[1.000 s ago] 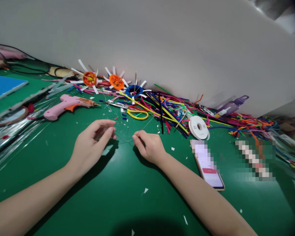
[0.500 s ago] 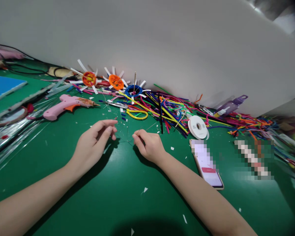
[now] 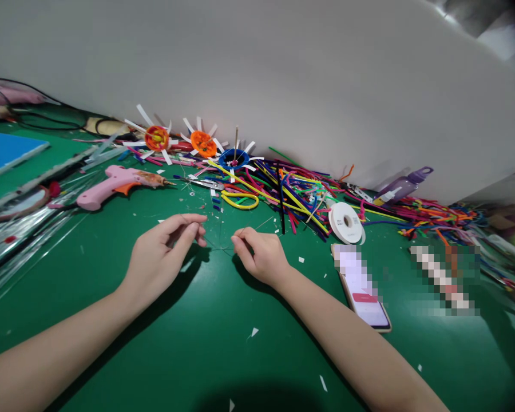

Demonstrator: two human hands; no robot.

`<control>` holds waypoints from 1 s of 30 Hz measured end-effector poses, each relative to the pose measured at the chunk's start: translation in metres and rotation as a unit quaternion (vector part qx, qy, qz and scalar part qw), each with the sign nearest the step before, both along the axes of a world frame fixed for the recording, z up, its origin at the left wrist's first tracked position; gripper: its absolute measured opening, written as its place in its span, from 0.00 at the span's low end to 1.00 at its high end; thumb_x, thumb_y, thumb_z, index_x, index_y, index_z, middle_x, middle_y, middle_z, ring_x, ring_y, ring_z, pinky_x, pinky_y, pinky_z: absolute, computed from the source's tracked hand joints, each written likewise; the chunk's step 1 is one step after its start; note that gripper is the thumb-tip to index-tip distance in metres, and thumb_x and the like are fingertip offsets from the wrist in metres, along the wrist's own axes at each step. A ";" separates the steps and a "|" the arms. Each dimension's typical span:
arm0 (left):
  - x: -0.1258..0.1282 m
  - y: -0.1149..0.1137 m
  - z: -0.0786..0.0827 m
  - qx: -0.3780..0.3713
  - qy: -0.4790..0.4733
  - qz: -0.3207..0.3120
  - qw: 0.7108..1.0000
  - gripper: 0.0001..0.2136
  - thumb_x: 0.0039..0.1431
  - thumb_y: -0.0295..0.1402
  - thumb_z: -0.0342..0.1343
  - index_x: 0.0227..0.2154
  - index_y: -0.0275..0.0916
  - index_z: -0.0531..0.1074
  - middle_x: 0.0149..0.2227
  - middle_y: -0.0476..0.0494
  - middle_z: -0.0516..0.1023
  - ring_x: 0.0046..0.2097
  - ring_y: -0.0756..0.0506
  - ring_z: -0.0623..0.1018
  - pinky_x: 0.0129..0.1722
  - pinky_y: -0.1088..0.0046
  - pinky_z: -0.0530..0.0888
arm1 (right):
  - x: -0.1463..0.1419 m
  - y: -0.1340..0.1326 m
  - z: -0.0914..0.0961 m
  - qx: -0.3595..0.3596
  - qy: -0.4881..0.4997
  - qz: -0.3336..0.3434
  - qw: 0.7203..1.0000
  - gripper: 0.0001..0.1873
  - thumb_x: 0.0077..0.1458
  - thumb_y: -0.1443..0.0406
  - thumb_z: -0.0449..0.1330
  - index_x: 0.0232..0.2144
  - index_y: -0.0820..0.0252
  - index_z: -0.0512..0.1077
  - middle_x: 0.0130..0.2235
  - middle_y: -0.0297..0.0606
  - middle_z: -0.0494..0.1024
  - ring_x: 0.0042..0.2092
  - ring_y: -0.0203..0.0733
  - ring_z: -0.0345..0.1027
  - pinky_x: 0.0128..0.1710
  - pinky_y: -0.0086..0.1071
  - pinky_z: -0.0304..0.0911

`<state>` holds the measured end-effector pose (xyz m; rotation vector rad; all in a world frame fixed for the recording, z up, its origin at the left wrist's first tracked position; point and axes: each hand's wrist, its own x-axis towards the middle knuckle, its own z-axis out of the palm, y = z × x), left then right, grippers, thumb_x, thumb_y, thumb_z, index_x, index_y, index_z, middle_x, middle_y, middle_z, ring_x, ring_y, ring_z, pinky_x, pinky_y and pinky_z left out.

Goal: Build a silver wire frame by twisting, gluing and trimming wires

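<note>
A thin, pale thread [image 3: 221,249] runs across the gap between my two hands, low over the green table. My right hand [image 3: 262,252] pinches it between thumb and bent fingers. On the other side, my left hand [image 3: 165,247] has thumb and forefinger drawn together on the thread, its other fingers curled below. Ahead of the hands lie a pair of scissors [image 3: 206,182] and a looped yellow pipe cleaner [image 3: 240,200]. To the left rests a pink glue gun [image 3: 107,186] with an orange trigger.
Colourful pipe cleaners [image 3: 298,189] are heaped along the wall, with orange and blue discs [image 3: 203,144] bearing white strips behind. Right of my hands are a white ribbon spool [image 3: 340,224], a phone [image 3: 363,292] and a purple bottle [image 3: 405,183]. Paper scraps dot the green table [image 3: 189,355].
My left thumb and forefinger have come closer together and dipped slightly, and the thread shows more clearly beside them. My right hand has hardly moved.
</note>
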<state>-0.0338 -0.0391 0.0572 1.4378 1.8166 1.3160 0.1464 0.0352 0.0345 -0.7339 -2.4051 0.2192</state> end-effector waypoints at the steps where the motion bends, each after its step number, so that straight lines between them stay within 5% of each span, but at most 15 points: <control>1: 0.000 0.000 0.000 0.000 -0.002 -0.001 1.000 0.11 0.60 0.39 0.48 0.40 0.42 0.72 0.31 0.50 0.77 0.33 0.50 0.77 0.36 0.75 0.73 | 0.000 0.000 0.000 -0.003 -0.001 0.000 1.000 0.14 0.64 0.61 0.45 0.34 0.62 0.68 0.25 0.34 0.76 0.26 0.32 0.70 0.27 0.25 0.58; 30: 0.000 -0.003 -0.003 0.009 0.016 0.009 1.000 0.09 0.58 0.38 0.50 0.37 0.43 0.73 0.33 0.50 0.79 0.33 0.49 0.79 0.37 0.75 0.74 | 0.001 0.001 -0.003 0.026 0.009 0.006 1.000 0.13 0.63 0.62 0.46 0.35 0.60 0.68 0.27 0.34 0.77 0.26 0.32 0.69 0.28 0.26 0.58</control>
